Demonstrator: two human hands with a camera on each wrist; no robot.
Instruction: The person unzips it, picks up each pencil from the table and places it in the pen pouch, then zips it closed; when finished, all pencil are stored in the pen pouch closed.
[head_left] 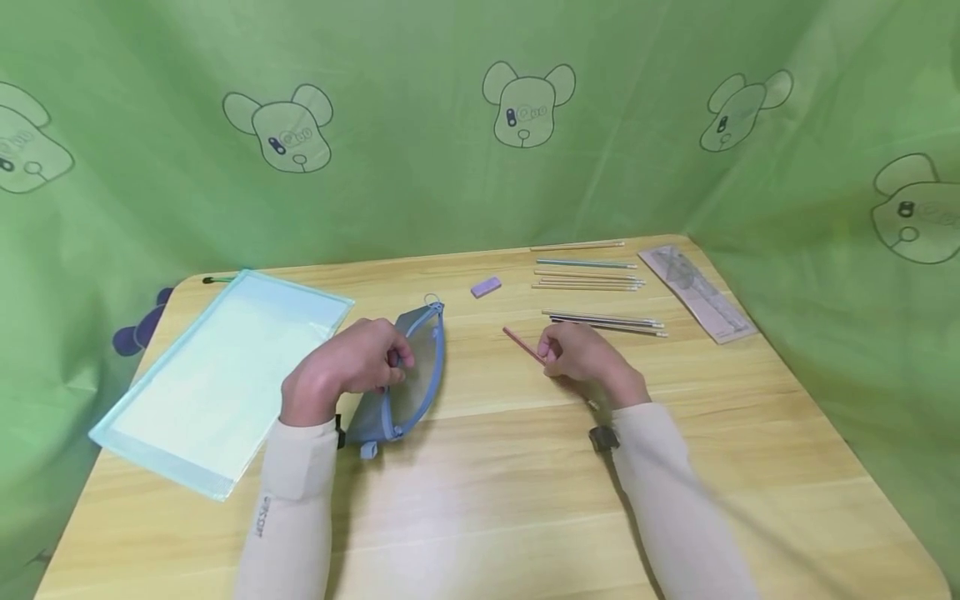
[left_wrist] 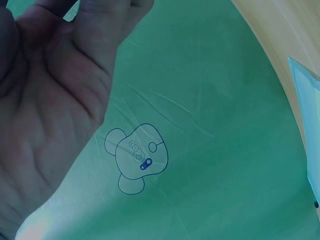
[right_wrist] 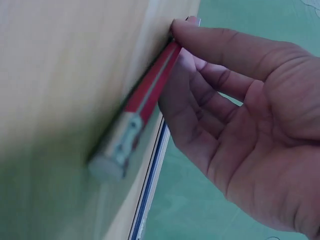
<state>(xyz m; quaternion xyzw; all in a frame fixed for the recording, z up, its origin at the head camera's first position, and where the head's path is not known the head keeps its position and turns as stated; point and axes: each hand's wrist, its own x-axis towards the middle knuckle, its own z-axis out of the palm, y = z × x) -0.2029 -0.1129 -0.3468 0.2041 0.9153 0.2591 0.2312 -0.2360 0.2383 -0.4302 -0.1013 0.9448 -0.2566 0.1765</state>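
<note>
A grey-blue zippered pencil case [head_left: 422, 375] stands with its mouth unzipped, left of centre in the head view. My left hand [head_left: 358, 360] grips its near-left edge with curled fingers; the exact finger contact is partly hidden. In the left wrist view only the palm [left_wrist: 50, 115] shows, without the case. To the right, my right hand [head_left: 588, 357] pinches a red pencil [head_left: 522, 344] between thumb and fingers, its tip pointing toward the far left. In the right wrist view the red pencil [right_wrist: 155, 82] shows its metal ferrule and pale eraser end close to the camera.
Several pencils [head_left: 588, 284] lie in loose rows at the back right, with dark ones [head_left: 607, 320] just beyond my right hand. Nearby are a purple eraser [head_left: 486, 287] and a packaged ruler set [head_left: 697, 292]. A clear blue-edged pouch [head_left: 225, 383] covers the left side.
</note>
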